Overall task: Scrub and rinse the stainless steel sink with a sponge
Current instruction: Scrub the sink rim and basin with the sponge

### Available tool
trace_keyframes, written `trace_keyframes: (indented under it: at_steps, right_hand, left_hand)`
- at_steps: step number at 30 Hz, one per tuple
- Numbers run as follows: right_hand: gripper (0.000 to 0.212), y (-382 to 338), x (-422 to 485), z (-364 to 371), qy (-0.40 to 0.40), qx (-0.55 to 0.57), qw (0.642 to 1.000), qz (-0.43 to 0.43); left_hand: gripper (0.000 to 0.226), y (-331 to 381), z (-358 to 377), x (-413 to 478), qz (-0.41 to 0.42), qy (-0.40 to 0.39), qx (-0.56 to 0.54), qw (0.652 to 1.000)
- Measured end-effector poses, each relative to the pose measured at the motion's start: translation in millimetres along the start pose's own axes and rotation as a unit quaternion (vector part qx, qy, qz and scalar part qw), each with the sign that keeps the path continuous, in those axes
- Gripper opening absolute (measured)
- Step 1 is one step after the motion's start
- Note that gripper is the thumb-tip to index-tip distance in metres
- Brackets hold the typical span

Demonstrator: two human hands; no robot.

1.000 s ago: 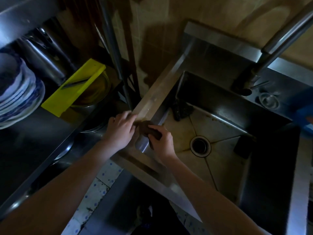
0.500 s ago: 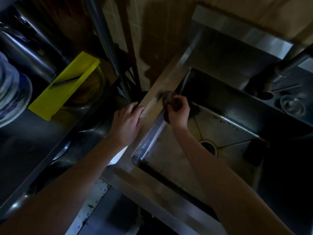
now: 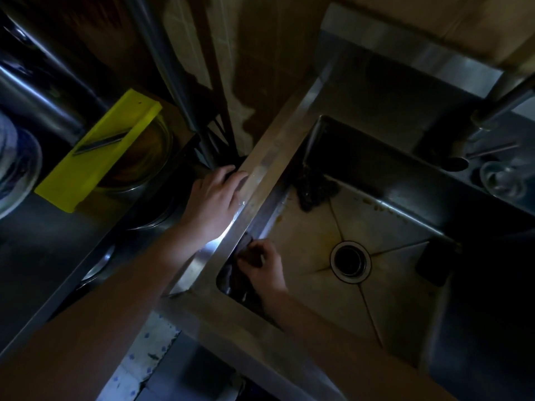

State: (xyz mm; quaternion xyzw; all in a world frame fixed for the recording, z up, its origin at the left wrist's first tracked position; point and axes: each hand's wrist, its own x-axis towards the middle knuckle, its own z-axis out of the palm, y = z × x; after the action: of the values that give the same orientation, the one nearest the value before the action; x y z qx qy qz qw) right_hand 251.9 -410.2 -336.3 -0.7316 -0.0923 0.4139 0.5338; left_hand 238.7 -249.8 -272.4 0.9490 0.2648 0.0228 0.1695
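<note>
The stainless steel sink (image 3: 269, 166) fills the right half of the head view, its stained floor sloping to a round drain (image 3: 350, 261). My right hand (image 3: 262, 266) grips a dark sponge (image 3: 244, 244) and presses it against the sink's left inner wall, near the front left corner. Most of the sponge is hidden under my fingers. My left hand (image 3: 212, 202) rests flat on the outer edge of the left rim, fingers straight. A faucet (image 3: 503, 111) rises at the back right.
A dark scrubbing wad (image 3: 314, 189) lies in the far left corner of the basin and a dark block (image 3: 434, 263) leans on the right wall. A yellow cutting board (image 3: 95, 151) with a knife sits on a bowl at left. Plates (image 3: 14, 166) stack at far left. A glass (image 3: 502, 178) stands near the faucet.
My right hand has slid the sponge from the far end of the left rim toward me and down onto the inner wall. My left hand has stayed on the rim's outer edge.
</note>
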Motion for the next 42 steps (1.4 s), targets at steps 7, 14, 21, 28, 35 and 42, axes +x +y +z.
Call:
trace_keyframes:
  at_steps: [7,14,21,28,35,42]
  right_hand:
    - [0.029,-35.7,66.6,-24.8,0.100,0.167,0.979,0.056]
    - [0.037,-102.6,163.8,-79.0,0.196,0.229,0.952,0.045]
    - [0.036,-65.8,140.6,-56.8,0.170,0.210,0.961,0.063]
    - [0.019,10.8,46.3,4.1,0.068,0.177,0.952,0.239]
    - [0.020,-22.6,67.1,-25.6,0.059,0.227,0.951,0.200]
    - [0.014,-99.4,154.6,-76.5,0.150,0.353,0.915,0.123]
  left_hand:
    - [0.040,4.9,4.3,14.6,0.027,-0.014,0.011,0.999]
    - [0.043,6.2,-5.0,32.8,0.054,-0.012,0.031,0.998]
    - [0.046,6.7,-5.5,38.9,0.058,-0.041,0.059,0.996]
    - [0.051,7.1,6.4,35.4,0.050,-0.024,0.091,0.994]
    - [0.056,4.8,12.8,31.9,0.042,-0.012,0.058,0.997]
    - [0.057,4.8,14.8,33.0,0.017,-0.017,-0.009,1.000]
